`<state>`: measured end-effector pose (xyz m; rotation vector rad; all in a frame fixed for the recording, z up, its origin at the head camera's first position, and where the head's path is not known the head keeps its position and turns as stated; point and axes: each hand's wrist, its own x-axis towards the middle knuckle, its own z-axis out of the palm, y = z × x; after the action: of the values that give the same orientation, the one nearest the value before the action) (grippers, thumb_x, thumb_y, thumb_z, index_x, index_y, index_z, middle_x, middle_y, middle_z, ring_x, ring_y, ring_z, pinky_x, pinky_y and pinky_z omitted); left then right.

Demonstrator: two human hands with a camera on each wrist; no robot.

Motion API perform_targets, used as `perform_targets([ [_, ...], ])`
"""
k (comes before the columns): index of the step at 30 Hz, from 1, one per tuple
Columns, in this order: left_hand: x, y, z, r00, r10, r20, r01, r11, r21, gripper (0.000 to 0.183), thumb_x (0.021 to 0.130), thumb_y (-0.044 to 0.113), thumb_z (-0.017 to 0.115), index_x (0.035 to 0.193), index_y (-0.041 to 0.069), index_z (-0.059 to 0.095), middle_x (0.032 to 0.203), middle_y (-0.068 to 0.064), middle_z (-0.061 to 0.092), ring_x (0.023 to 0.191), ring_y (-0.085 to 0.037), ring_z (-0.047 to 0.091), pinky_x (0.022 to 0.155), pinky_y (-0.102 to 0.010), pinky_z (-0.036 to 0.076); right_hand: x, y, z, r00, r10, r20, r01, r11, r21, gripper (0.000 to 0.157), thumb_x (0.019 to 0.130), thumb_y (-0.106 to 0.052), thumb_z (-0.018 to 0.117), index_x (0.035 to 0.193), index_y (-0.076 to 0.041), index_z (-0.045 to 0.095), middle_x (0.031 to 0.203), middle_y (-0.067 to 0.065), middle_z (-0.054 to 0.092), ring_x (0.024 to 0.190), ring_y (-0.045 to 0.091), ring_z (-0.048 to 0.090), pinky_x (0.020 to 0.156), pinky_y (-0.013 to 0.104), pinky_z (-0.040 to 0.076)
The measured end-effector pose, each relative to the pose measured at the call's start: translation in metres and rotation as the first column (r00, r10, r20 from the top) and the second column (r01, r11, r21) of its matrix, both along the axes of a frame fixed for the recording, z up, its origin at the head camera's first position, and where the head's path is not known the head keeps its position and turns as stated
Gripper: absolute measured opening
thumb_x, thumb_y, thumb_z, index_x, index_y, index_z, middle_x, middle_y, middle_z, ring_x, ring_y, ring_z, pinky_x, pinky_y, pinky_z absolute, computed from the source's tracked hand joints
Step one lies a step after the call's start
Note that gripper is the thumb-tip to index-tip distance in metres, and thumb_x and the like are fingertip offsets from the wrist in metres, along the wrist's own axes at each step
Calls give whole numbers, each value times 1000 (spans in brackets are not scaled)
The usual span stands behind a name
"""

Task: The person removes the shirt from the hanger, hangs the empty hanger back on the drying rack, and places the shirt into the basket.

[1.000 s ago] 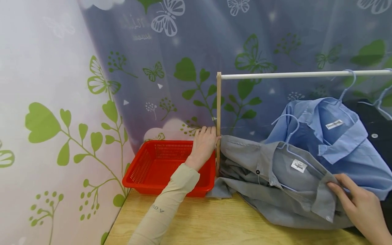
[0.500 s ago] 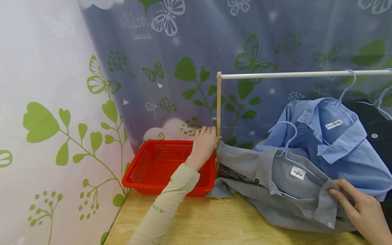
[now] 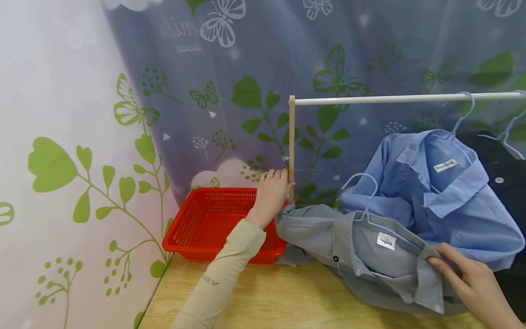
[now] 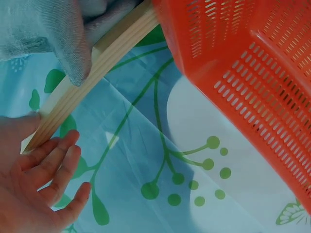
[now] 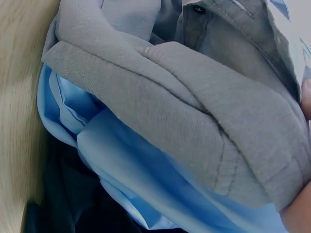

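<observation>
My left hand holds the upright wooden post of a clothes rack; in the left wrist view its thumb and fingers lie around the post's edges. A grey shirt with a dark button and a white neck label is on a pale blue hanger. That hanger's hook is free, well below the white rail. My right hand pinches the grey shirt near its collar and shoulder, thumb on top. In the right wrist view the grey cloth fills the middle, and only a bit of the hand shows.
A blue shirt hangs from the rail behind the grey one, with a black garment farther right. A red perforated basket stands left of the post. All this is on a wooden table before a patterned curtain.
The right hand has drawn the grey shirt and its hanger leftward and down, away from the blue shirt. The left hand stays on the post.
</observation>
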<state>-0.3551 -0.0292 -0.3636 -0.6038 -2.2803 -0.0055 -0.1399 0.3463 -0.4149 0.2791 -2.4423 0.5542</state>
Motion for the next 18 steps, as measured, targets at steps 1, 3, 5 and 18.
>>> perform_targets([
  [1,0,-1,0,1000,-4,26,4,1000,10,33,98,38,68,109,8,66,97,-4,71,92,-24,65,92,-34,51,0,0,0,1000,-3,12,3,1000,-5,7,97,-10,69,102,-12,65,80,-3,62,64,-5,43,55,16,35],
  [3,1,-3,1,997,-7,74,5,1000,28,35,98,38,68,116,8,66,104,-5,72,98,-24,66,96,-36,51,0,1,1,999,-5,36,5,1000,-14,6,97,-10,68,103,-11,66,82,-1,64,66,-7,44,56,17,37],
  [5,3,-7,1,995,-8,103,4,999,42,36,98,38,67,122,10,66,109,-6,72,103,-25,66,99,-37,51,0,1,1,998,-3,59,5,1000,-25,6,98,-10,67,103,-10,66,84,1,65,67,-7,45,56,18,38],
  [18,50,-31,-1,895,-316,314,280,948,154,24,101,36,62,109,17,74,107,2,73,100,-19,65,89,-33,54,0,2,-4,997,3,79,1,998,-58,4,98,-11,66,100,-11,63,79,-12,56,65,-4,43,52,21,34],
])
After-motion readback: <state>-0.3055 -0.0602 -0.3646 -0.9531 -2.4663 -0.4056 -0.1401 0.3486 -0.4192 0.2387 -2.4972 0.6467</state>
